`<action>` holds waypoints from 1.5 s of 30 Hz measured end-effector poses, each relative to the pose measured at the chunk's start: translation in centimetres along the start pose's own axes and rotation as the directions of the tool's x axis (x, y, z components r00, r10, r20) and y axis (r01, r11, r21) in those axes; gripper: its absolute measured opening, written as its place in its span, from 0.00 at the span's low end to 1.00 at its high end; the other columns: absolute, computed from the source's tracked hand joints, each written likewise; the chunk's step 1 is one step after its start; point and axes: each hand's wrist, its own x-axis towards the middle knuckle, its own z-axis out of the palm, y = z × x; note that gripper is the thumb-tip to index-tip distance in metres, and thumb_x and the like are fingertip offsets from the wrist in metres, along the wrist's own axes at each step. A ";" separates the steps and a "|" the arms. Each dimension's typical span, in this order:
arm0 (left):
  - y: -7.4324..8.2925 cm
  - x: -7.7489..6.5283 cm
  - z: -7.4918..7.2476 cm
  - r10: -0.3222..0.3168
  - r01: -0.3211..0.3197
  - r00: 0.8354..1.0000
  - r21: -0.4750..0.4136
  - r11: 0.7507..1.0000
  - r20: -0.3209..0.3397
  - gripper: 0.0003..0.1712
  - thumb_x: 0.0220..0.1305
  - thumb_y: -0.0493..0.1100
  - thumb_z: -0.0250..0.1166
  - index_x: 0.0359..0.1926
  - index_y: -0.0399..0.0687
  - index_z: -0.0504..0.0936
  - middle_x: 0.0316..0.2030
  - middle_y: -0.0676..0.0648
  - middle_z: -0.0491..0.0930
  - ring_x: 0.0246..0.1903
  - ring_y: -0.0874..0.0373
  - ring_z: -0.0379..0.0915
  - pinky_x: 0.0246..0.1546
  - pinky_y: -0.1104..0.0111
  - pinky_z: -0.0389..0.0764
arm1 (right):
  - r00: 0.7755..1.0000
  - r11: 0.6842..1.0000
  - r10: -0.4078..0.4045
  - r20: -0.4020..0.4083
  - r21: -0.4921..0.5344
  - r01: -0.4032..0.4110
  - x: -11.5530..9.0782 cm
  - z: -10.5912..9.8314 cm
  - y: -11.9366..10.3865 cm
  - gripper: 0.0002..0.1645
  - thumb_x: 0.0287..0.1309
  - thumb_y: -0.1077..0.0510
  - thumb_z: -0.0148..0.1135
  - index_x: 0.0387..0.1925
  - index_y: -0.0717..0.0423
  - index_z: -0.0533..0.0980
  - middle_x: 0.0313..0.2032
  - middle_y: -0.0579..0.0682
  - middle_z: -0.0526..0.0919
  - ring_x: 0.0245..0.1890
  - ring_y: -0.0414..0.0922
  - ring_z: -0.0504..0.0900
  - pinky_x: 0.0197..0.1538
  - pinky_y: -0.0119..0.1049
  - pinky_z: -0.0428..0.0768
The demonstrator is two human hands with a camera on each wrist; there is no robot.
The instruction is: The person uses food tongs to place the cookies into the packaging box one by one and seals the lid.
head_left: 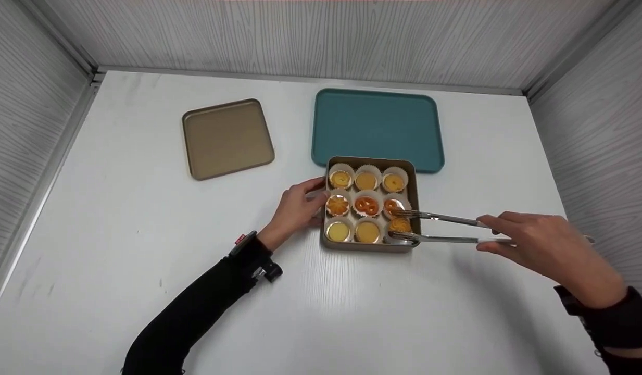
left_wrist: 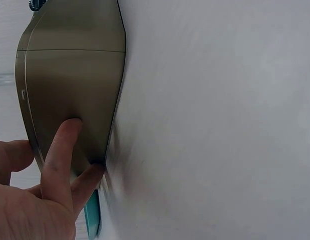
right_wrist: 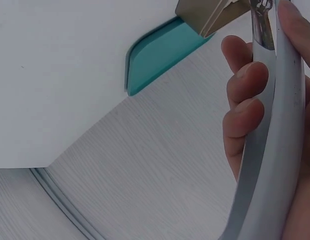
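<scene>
A brown square tin (head_left: 373,247) holds rows of small tarts in white paper cups. My left hand (head_left: 294,208) is at its left side. In the left wrist view, extended fingers (left_wrist: 57,170) touch the tin's outer wall (left_wrist: 79,85), with another fingertip by the rim. My right hand (head_left: 547,245) grips metal tongs (head_left: 451,239), their handles also visible in the right wrist view. Their two fork-like tips reach into the tin's right column. An orange swirl-topped tart (head_left: 400,225) lies between the tips at the front right, above its cup. Next to it is a glossy red-orange tart (head_left: 366,206).
A teal tray (head_left: 378,122) lies directly behind the tin, close to its back edge. Farther left is a flat brown square tray (head_left: 228,139). Wood-grain panels (head_left: 321,39) stand around the white table (head_left: 117,219) at the back and sides.
</scene>
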 end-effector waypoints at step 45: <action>-0.1 -0.1 0.0 -0.007 0.007 1.000 -0.003 1.000 0.003 0.29 0.78 0.47 0.60 0.73 0.40 0.71 0.68 0.42 0.76 0.71 0.49 0.66 0.73 0.60 0.64 | 0.996 0.999 0.037 0.077 -0.005 -0.037 1.9 0.2 0.1 0.27 0.45 0.46 0.81 0.48 0.52 0.85 0.27 0.39 0.80 0.17 0.35 0.73 0.18 0.32 0.69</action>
